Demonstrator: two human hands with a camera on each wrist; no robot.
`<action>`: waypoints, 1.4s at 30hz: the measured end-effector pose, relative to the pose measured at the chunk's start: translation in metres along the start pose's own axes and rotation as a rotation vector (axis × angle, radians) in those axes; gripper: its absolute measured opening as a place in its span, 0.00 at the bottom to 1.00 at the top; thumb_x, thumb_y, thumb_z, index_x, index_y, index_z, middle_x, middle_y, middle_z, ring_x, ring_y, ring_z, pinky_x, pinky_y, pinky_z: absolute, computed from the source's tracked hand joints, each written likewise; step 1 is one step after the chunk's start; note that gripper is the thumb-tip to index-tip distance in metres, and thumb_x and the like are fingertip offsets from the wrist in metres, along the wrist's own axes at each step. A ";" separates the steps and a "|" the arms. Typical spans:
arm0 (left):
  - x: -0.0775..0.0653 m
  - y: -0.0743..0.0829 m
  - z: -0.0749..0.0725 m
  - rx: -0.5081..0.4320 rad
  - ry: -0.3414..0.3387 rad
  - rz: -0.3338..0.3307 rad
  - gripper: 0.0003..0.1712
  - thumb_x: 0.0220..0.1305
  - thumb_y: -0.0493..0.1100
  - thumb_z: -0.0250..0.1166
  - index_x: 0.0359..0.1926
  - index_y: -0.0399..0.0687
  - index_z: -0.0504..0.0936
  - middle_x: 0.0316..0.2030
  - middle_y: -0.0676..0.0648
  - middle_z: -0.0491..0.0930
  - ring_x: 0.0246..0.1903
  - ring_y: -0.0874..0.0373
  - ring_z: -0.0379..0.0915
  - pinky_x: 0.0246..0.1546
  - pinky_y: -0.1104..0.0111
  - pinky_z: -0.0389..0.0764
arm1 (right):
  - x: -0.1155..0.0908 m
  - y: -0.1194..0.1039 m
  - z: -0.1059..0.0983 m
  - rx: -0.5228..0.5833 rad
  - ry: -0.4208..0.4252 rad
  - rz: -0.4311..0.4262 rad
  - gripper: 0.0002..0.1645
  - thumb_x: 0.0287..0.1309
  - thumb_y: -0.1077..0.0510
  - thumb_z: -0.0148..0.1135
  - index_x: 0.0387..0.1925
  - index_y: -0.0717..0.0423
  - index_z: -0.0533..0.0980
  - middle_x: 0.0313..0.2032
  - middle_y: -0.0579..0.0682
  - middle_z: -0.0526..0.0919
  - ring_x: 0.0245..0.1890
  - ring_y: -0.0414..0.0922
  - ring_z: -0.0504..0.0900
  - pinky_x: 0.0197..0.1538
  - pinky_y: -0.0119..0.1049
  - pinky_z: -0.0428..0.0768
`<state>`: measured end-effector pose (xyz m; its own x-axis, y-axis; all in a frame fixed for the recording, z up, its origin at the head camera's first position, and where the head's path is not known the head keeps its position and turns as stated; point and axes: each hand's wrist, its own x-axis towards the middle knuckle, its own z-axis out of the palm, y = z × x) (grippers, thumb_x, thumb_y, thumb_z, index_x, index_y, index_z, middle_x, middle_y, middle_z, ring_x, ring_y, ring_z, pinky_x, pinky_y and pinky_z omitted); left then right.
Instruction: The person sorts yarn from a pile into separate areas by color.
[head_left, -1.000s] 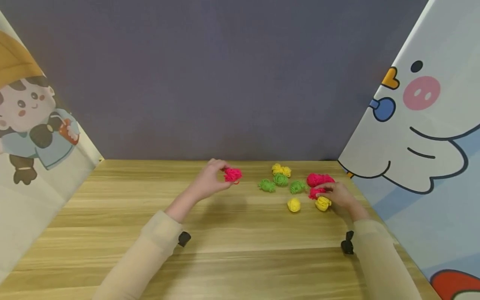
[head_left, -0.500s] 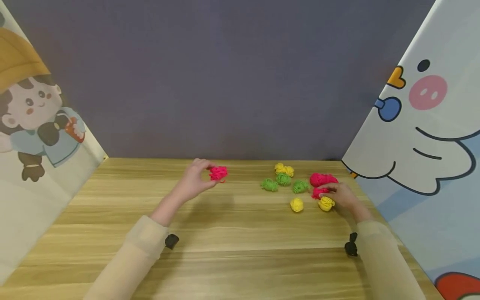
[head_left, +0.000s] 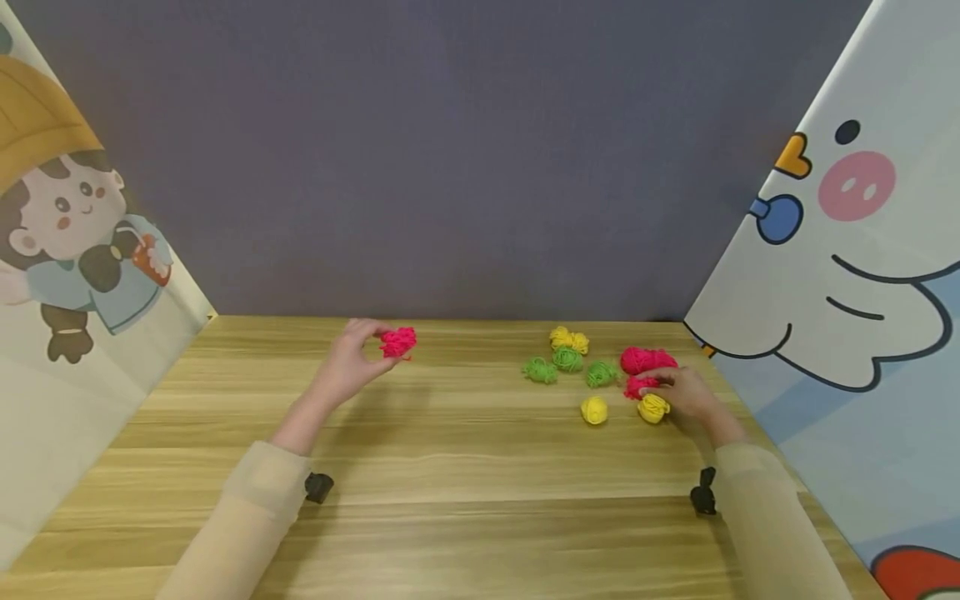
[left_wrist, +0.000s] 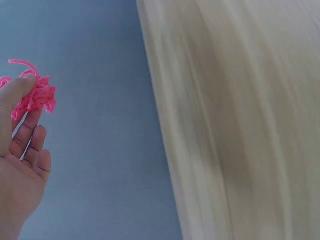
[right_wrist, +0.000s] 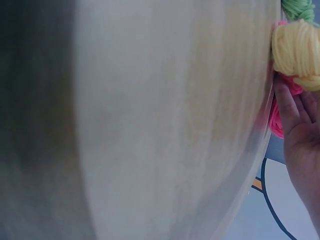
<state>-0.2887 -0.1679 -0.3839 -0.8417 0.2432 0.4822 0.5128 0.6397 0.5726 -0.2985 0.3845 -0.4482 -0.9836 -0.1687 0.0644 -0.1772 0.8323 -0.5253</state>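
Observation:
My left hand (head_left: 345,362) pinches a bright pink yarn ball (head_left: 398,342) between thumb and fingers, held above the table left of the middle. In the left wrist view a loose strand curls up from that ball (left_wrist: 42,97). On the right, my right hand (head_left: 688,393) holds a second pink yarn ball (head_left: 637,387) at the table, thumb and fingers about it. More pink yarn (head_left: 648,359) lies just behind, and a yellow yarn ball (head_left: 653,408) sits right in front of the fingers. In the right wrist view that yellow ball (right_wrist: 297,50) partly hides the fingertips.
Three green yarn balls, the nearest to my right hand being one green ball (head_left: 601,373), lie left of the pink ones. Yellow yarn (head_left: 569,340) is behind them, and another yellow ball (head_left: 595,410) in front. A grey panel (head_left: 450,167) borders the wooden table's (head_left: 480,467) far edge.
My left hand has travelled left across the table, carrying its pink yarn ball along. The right hand stays at its pink ball, and the other balls have kept their places.

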 end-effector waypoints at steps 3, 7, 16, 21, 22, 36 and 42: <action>-0.002 -0.009 -0.003 -0.007 0.009 -0.034 0.20 0.51 0.37 0.72 0.46 0.39 0.80 0.44 0.42 0.79 0.48 0.46 0.69 0.48 0.51 0.74 | 0.000 0.000 0.000 0.000 0.012 -0.008 0.16 0.57 0.56 0.65 0.44 0.63 0.81 0.46 0.63 0.82 0.52 0.63 0.76 0.54 0.56 0.75; -0.003 -0.022 -0.006 -0.002 0.022 -0.073 0.20 0.51 0.37 0.72 0.46 0.38 0.79 0.44 0.40 0.78 0.49 0.44 0.69 0.50 0.49 0.72 | -0.001 0.000 0.000 -0.019 0.021 -0.010 0.17 0.57 0.55 0.65 0.44 0.62 0.81 0.47 0.63 0.81 0.51 0.61 0.77 0.52 0.53 0.76; -0.006 -0.047 -0.010 0.040 0.020 -0.133 0.21 0.51 0.37 0.71 0.47 0.35 0.78 0.44 0.37 0.79 0.50 0.42 0.68 0.53 0.47 0.69 | -0.002 -0.001 0.000 -0.045 0.047 -0.032 0.16 0.56 0.54 0.66 0.43 0.61 0.82 0.46 0.63 0.82 0.47 0.57 0.79 0.49 0.51 0.78; -0.004 -0.059 -0.017 0.083 -0.019 -0.159 0.21 0.53 0.36 0.69 0.48 0.33 0.77 0.46 0.34 0.78 0.51 0.38 0.67 0.55 0.46 0.68 | -0.002 -0.001 0.000 -0.051 0.049 -0.036 0.17 0.55 0.54 0.66 0.42 0.61 0.82 0.45 0.63 0.83 0.45 0.55 0.79 0.47 0.47 0.79; -0.004 -0.061 -0.019 0.091 -0.026 -0.161 0.21 0.53 0.36 0.69 0.48 0.33 0.77 0.46 0.34 0.78 0.51 0.38 0.67 0.55 0.45 0.68 | -0.002 0.000 0.000 -0.056 0.049 -0.043 0.17 0.55 0.54 0.66 0.42 0.61 0.82 0.44 0.63 0.83 0.45 0.54 0.79 0.46 0.46 0.79; -0.006 -0.090 -0.025 0.203 -0.086 -0.084 0.21 0.49 0.34 0.72 0.46 0.34 0.79 0.43 0.35 0.80 0.45 0.39 0.73 0.60 0.45 0.61 | 0.000 -0.001 -0.001 -0.043 0.018 -0.012 0.16 0.56 0.57 0.65 0.44 0.63 0.81 0.42 0.63 0.83 0.48 0.62 0.78 0.50 0.54 0.77; -0.006 -0.092 -0.026 0.290 -0.141 -0.099 0.21 0.49 0.36 0.73 0.46 0.36 0.79 0.44 0.35 0.80 0.46 0.40 0.71 0.50 0.47 0.70 | 0.000 -0.002 -0.001 -0.049 0.018 -0.027 0.16 0.56 0.58 0.65 0.43 0.64 0.81 0.42 0.63 0.83 0.48 0.63 0.78 0.50 0.55 0.77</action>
<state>-0.3261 -0.2476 -0.4222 -0.9105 0.2548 0.3256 0.3748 0.8412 0.3897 -0.2986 0.3832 -0.4463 -0.9788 -0.1822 0.0939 -0.2048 0.8527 -0.4806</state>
